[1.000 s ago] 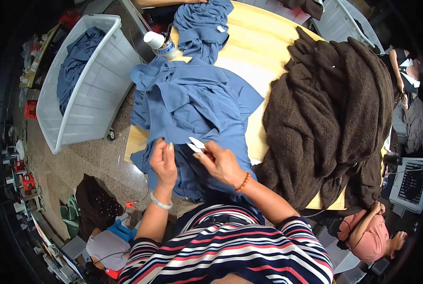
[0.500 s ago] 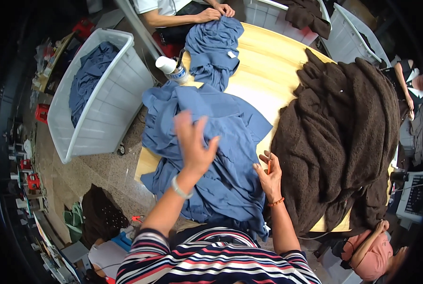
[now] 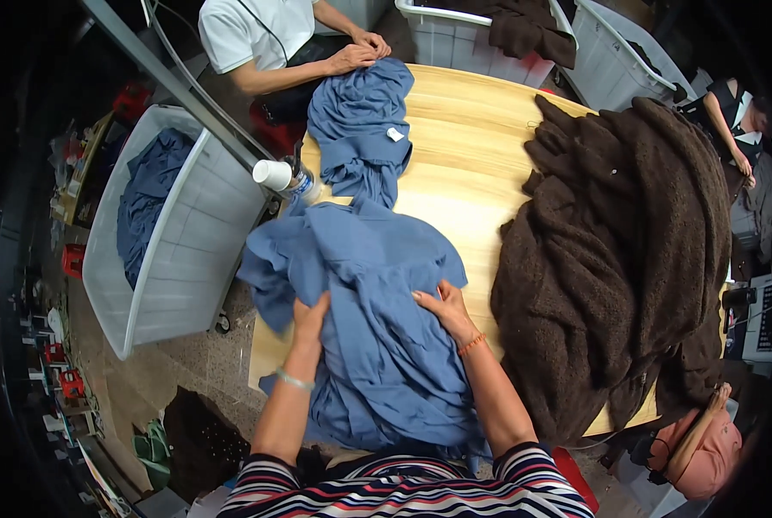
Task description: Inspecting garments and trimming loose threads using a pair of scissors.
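A crumpled blue garment [image 3: 377, 302] lies over the near end of the table, spilling toward my striped shirt. At its left side my left hand [image 3: 310, 321] grips the cloth, the thumb on top and the fingers hidden in the folds. My right hand [image 3: 449, 312] holds the garment's right side in the same way. A small bit of red-orange shows by the right fingers; what it belongs to is mostly covered. Beyond lies another blue garment [image 3: 360, 116] with a white tag, its far end in a co-worker's hands [image 3: 360, 53].
Dark brown fabric [image 3: 610, 268] is heaped on the right of the wooden table [image 3: 455, 129]. White cups and a bottle [image 3: 274, 174] stand at its left edge. A wheeled bin [image 3: 187, 250] with blue cloth is at left, more bins [image 3: 490, 47] behind. Other people sit at right.
My left hand came down from above the cloth and took hold of it. My right hand moved left and up onto the garment; the orange-handled tool in it is now mostly hidden.
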Demonstrator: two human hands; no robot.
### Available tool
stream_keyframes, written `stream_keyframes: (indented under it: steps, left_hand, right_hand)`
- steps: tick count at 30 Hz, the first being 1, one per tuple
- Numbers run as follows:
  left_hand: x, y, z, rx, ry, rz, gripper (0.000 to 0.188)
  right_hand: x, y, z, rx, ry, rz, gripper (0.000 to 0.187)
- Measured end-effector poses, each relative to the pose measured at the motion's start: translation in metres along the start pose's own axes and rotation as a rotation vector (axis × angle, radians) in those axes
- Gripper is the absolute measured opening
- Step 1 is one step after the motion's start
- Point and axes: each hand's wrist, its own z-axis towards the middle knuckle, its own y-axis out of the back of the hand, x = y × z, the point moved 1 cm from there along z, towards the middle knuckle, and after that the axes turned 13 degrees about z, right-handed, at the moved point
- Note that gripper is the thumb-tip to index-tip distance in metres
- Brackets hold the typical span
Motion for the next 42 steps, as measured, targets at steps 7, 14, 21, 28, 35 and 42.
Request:
stream_keyframes:
  steps: [7,14,21,28,35,42]
  left_hand:
    - [-0.075,-0.053,-0.073,0.283,-0.394,-0.024,0.050]
    - [-0.151,-0.117,-0.033,0.488,-0.789,0.234,0.061]
    - [-0.067,-0.195,0.069,0.152,-0.777,0.709,0.061]
    - [-0.100,-0.232,0.089,0.274,-0.921,0.556,0.053]
    - [-0.088,-0.244,0.124,0.119,-0.835,0.627,0.062]
    - [-0.096,-0.160,0.043,-0.070,-1.019,0.582,0.084]
  right_hand:
    - [-0.019,0.018,-0.050,0.040,0.122,0.735,0.035]
    - [0.003,0.044,-0.020,0.037,0.170,0.936,0.041]
    - [-0.063,0.099,0.065,-0.258,0.241,0.840,0.032]
    - [-0.035,0.085,0.084,-0.022,0.475,0.893,0.033]
    - [-0.022,0.125,0.109,-0.451,0.572,0.245,0.022]
    - [0.044,0.089,-0.028,-0.678,0.311,-0.151,0.032]
